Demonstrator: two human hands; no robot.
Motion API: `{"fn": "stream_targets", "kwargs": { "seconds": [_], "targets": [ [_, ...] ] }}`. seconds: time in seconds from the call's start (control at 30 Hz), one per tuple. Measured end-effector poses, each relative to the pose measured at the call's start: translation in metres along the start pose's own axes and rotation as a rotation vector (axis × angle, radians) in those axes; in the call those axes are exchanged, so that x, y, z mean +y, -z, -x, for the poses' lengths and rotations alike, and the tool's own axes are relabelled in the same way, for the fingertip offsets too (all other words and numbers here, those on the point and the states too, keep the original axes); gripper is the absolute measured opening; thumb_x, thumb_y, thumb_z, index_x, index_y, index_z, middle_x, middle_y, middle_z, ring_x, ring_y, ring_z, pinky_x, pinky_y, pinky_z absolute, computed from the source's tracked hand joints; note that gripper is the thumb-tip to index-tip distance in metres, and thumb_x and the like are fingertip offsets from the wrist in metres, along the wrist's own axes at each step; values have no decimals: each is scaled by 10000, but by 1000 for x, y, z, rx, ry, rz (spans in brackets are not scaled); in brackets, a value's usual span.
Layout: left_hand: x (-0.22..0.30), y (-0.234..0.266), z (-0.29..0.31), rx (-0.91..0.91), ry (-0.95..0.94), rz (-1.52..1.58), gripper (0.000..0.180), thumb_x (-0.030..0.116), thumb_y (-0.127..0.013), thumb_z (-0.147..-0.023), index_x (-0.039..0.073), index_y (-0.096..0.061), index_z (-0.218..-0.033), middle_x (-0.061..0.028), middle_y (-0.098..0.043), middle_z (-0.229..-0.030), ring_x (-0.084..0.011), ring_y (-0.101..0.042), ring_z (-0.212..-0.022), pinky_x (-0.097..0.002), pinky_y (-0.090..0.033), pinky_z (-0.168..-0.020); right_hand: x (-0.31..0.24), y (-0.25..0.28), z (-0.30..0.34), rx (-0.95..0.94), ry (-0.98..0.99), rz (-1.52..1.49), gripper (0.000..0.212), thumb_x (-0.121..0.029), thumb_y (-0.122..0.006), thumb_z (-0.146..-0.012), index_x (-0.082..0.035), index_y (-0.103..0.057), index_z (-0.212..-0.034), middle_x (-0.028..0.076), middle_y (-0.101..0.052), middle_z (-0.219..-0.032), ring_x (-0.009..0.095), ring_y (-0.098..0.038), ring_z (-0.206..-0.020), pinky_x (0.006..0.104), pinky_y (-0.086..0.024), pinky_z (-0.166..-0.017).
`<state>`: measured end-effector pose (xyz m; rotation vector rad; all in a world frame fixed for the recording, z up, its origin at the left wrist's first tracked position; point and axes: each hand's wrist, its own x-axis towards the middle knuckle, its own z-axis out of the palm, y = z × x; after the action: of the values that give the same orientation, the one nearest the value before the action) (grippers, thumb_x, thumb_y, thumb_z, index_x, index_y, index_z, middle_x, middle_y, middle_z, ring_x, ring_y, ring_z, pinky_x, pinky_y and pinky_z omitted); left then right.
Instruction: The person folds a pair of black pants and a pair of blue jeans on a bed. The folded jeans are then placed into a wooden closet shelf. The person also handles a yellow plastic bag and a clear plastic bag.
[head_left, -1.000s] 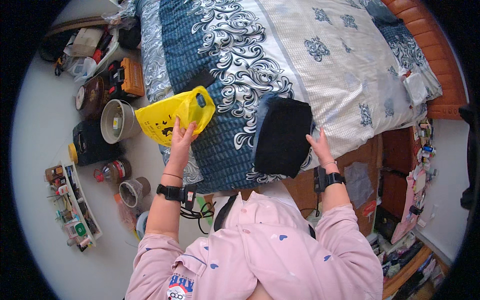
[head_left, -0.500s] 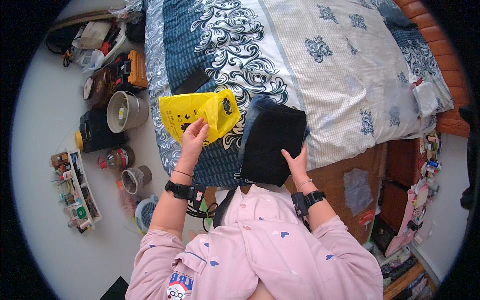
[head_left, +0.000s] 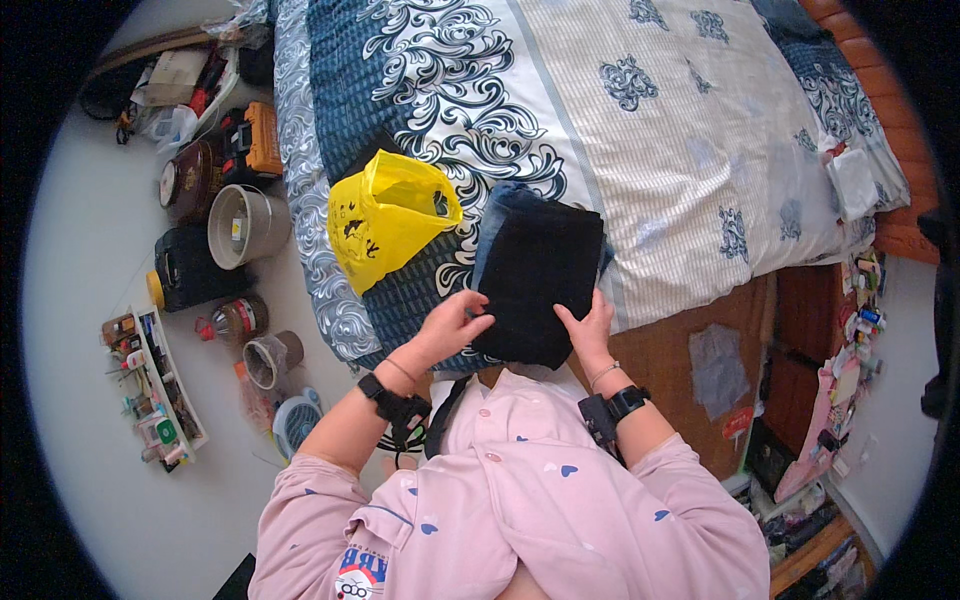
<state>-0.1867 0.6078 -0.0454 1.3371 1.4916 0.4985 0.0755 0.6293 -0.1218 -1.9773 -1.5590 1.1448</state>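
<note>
A stack of folded clothes lies at the near edge of the bed, with a black folded garment on top and blue denim showing beneath it. At the stack's lower left edge is my left hand, open, thumb and fingers apart. My right hand is open along the right edge, its thumb resting on the black cloth and its fingers beside it. A yellow plastic bag sits untouched to the left of the stack, puffed up, its mouth facing right.
The bed's patterned cover spreads beyond the stack. On the floor at left stand a beige bucket, a black jerrycan, a small bin and a blue fan. A clear plastic sheet lies at right.
My left hand has let go of the yellow bag and come down right to the stack's edge. The bag now stands more puffed up. My right hand stays by the black garment.
</note>
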Motion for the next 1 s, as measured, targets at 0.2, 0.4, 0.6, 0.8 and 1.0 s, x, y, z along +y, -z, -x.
{"fn": "stream_targets", "kwargs": {
  "seconds": [0.2,0.4,0.6,0.8,1.0],
  "targets": [
    [-6,-42,-30,-101,76,34,641,364,-692,-820,-8,-457,-1286,-196,-551,-1137,-271,-591,-947,-332,-495,-836,-28,7,5,131,353,420,410,-276,-729,-725,-4,-563,-984,204,-483,-1258,368,-444,-1105,478,-340,-937],
    [14,-10,-38,-169,302,578,771,432,-632,-856,40,-285,-1422,-129,-486,-1257,-209,-538,-1061,-347,-459,-892,-82,-5,0,-75,573,151,418,-203,-653,-813,49,-506,-1112,221,-507,-1277,358,-534,-1098,399,-427,-877],
    [-8,26,-11,-63,443,1086,359,371,-581,-911,145,-515,-1182,23,-567,-1061,-95,-547,-909,-286,-463,-755,-130,-51,15,-410,635,-307,458,-127,-643,-831,9,-475,-1235,246,-510,-1256,380,-541,-1111,384,-461,-910],
    [-46,50,11,239,448,697,286,196,-588,-919,27,-577,-1149,-34,-633,-1041,-134,-576,-908,-275,-466,-811,-119,-50,29,-804,602,-225,281,-130,-628,-846,-32,-616,-1108,154,-657,-1009,268,-648,-911,330,-514,-784],
    [-101,56,17,516,384,253,357,150,-577,-910,-22,-522,-1218,-105,-619,-1087,-171,-581,-975,-284,-460,-843,-51,-7,-11,-223,568,22,218,-81,-694,-767,-34,-639,-972,93,-634,-829,229,-619,-763,323,-497,-715]
  ]
}}
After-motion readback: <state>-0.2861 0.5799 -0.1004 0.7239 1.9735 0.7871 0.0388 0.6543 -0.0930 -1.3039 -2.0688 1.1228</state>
